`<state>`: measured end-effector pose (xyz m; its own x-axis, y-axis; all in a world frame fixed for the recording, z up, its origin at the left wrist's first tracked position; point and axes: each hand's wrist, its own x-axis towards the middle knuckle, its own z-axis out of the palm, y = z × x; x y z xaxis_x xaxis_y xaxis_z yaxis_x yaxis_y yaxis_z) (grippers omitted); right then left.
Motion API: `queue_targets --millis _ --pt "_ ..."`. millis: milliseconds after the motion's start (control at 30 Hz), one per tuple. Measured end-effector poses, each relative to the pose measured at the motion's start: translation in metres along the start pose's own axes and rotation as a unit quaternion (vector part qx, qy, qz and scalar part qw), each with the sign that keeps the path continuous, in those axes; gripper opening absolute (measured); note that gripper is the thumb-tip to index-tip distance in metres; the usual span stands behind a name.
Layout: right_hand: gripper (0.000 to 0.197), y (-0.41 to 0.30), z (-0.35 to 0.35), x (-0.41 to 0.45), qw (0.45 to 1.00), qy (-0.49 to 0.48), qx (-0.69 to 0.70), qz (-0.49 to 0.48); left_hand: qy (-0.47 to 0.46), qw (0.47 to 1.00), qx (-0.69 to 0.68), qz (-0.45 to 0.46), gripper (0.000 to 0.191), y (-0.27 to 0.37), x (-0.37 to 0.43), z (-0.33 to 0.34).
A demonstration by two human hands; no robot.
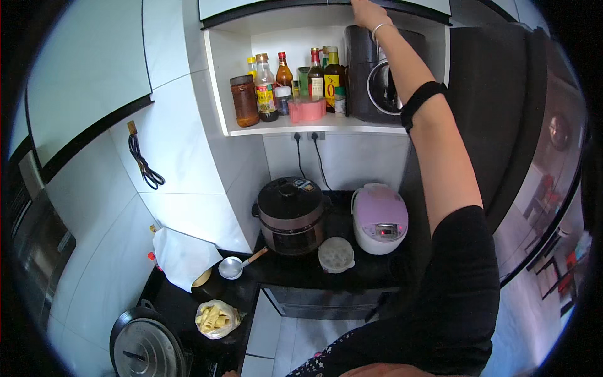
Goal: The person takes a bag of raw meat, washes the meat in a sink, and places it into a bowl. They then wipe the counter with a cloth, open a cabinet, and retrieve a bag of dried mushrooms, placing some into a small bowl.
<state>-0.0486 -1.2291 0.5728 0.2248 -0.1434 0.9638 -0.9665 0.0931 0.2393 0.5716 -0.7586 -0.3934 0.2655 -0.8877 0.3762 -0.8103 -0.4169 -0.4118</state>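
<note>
My right arm stretches up to the wall cabinet, and my right hand (370, 15) is at the black lower edge (282, 6) of the cabinet door. The frame's top cuts off part of its fingers, so its grip is unclear. Just below that hand, a black air fryer (360, 80) stands on the open white shelf (330, 127), partly hidden by my forearm. Only a sliver of my left hand (231, 373) shows at the bottom edge, by the black counter (188, 320). Nearest to it is a plastic bag of cut yellowish pieces (217, 320).
Sauce bottles (266, 89), jars and a pink container (307, 110) share the shelf. Below stand a pressure cooker (292, 217), a purple-lidded rice cooker (380, 217) and a round lidded container (336, 255). A ladle (231, 267) and a lidded wok (146, 348) are leftward. A dark refrigerator (494, 108) stands right.
</note>
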Motion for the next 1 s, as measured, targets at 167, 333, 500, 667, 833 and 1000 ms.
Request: queue_targets --millis 167,333,500,667,833,1000 --pt "0.027 -0.018 -0.055 0.003 0.995 -0.024 0.099 -0.013 -0.079 0.997 0.004 0.005 0.017 -0.046 -0.014 0.014" --pt "0.029 0.025 -0.168 -0.036 0.982 0.136 0.129 0.002 -0.133 0.988 -0.061 0.052 0.012 -0.018 0.033 -0.076" --pt "0.035 0.075 -0.199 -0.052 0.962 0.246 0.118 0.017 -0.207 0.975 -0.08 0.033 0.007 -0.006 0.054 -0.096" --pt "0.036 0.117 -0.226 -0.069 0.945 0.275 0.079 0.16 -0.195 0.969 -0.129 0.077 0.004 0.033 0.096 -0.089" --pt "0.022 0.169 -0.212 -0.082 0.897 0.368 0.174 0.175 -0.191 0.965 -0.146 0.102 0.003 0.046 0.127 -0.089" --pt "0.014 0.201 -0.22 -0.083 0.846 0.419 0.245 0.22 -0.189 0.959 -0.169 0.128 0.005 0.072 0.147 -0.089"
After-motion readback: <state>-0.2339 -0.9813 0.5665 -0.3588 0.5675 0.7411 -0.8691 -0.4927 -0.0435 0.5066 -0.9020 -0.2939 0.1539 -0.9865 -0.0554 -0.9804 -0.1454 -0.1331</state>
